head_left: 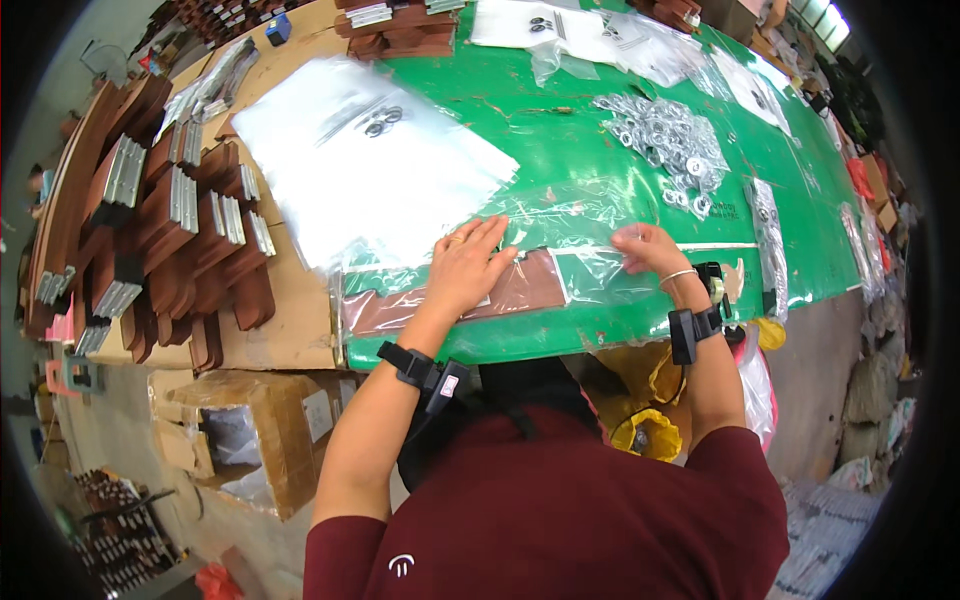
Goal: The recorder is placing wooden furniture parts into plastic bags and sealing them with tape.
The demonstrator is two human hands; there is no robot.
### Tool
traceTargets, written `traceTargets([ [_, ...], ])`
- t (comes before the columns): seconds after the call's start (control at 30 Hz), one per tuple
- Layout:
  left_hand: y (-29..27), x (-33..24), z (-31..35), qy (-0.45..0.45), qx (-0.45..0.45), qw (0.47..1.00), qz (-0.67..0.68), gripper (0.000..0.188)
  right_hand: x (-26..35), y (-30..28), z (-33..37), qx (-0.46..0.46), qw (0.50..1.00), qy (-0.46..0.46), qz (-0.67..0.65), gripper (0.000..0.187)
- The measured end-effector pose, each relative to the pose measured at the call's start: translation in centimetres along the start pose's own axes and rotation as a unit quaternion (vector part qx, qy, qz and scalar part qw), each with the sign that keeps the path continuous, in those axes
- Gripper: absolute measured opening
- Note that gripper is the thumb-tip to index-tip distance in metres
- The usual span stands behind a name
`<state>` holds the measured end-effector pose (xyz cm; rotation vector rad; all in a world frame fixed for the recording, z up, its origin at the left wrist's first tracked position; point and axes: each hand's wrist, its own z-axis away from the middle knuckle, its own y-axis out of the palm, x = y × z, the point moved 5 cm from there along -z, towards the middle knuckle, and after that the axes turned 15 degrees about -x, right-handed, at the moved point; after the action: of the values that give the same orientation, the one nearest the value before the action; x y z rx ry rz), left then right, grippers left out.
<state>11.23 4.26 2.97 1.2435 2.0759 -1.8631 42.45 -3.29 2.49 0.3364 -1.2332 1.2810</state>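
A brown flat strip lies along the near edge of the green tabletop, partly inside or under a clear plastic bag; which of the two I cannot tell. My left hand rests flat on the plastic over the strip, fingers stretched forward. At the bag's right end, my right hand has its fingers curled and closed on the thin plastic. A pile of clear bags with dark ring prints sits just beyond my left hand.
Brown pieces with silvery metal ends are stacked on cardboard at left. Small bagged rings form a heap at the right. A long narrow packet lies near the right edge. Below the table stand a cardboard box and a yellow bag.
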Motion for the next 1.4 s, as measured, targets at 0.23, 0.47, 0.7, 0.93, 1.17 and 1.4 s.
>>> traceTargets([
  [0.23, 0.0, -0.2, -0.1, 0.003, -0.013, 1.0, -0.006, 0.065, 5.1, 0.8, 1.7, 0.049, 0.989, -0.088, -0.107, 0.021],
  [0.47, -0.1, -0.5, 0.1, -0.015, -0.026, 1.0, -0.008, 0.068, 10.3, 7.0, 6.3, 0.108, 0.981, -0.129, -0.098, 0.017],
  [0.7, -1.7, 0.0, -0.2, -0.169, -0.06, 0.942, 0.285, 0.059, 9.3, 14.8, 9.7, -0.001, 0.951, -0.308, 0.036, 0.019],
  [0.93, -3.4, 0.1, -0.1, -0.096, -0.178, 0.88, 0.431, 0.057, 9.6, 19.1, 12.4, -0.145, 0.842, -0.437, 0.282, 0.011],
  [1.17, -7.6, -2.9, 3.1, 0.166, -0.38, 0.893, 0.176, 0.047, 9.1, 20.3, 13.8, -0.178, 0.806, -0.46, 0.327, 0.011],
  [1.4, -6.8, -3.3, 3.8, 0.133, -0.191, 0.941, 0.246, 0.048, 9.3, 20.7, 13.9, -0.122, 0.819, -0.48, 0.291, 0.016],
])
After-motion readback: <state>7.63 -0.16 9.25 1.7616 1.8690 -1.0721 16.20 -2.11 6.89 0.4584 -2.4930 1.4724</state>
